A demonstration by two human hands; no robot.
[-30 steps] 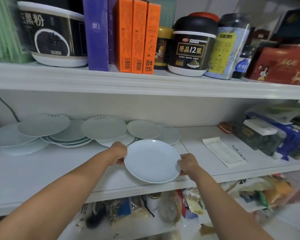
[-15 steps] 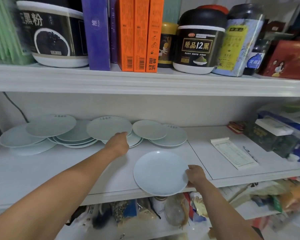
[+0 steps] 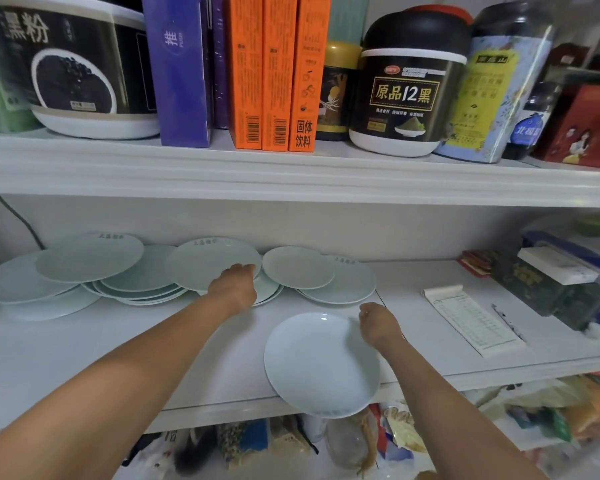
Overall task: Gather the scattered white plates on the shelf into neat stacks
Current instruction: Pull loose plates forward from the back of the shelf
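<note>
Labels, upper shelf, left to right:
- Big black-and-white tub (image 3: 73, 64) reads "黑粉".
- Tall purple box (image 3: 179, 74) carries "推 PUSH" in a circle.
- Three orange cartons (image 3: 278, 71): barcodes low on the first two, "固体饮料" down the right one.
- Black jar with a white base (image 3: 409, 91) reads "原品12黑".
- Clear canister with a yellow label (image 3: 489, 98): print too blurred to read.
- Small dark bottle with a blue label (image 3: 530, 128): starts "北极", the rest unclear.

Middle white shelf (image 3: 66, 337):
- The scattered white plates (image 3: 146, 275) overlap along the far left. Several bear small grey characters at the far rim, not legible.
- One single white plate (image 3: 321, 363) lies apart at the near edge, centre-right. Its near rim overhangs the shelf front.
- A lined paper pad (image 3: 473, 320) lies to the right, its print unreadable, with a dark pen (image 3: 508, 322) just beside it.

Your left hand (image 3: 234, 285): the arm is stretched far in, knuckles up. The fingers curl over the near-right rim of the printed white plate (image 3: 208, 263) in the middle of the scatter, and the hand grips that rim.

Your right hand (image 3: 378, 322): the wrist is bent and the fingers loosely curled, set at the far-right rim of the single white plate and touching it. The fingertips are hidden, so you cannot tell whether it pinches the rim or merely rests there.
</note>
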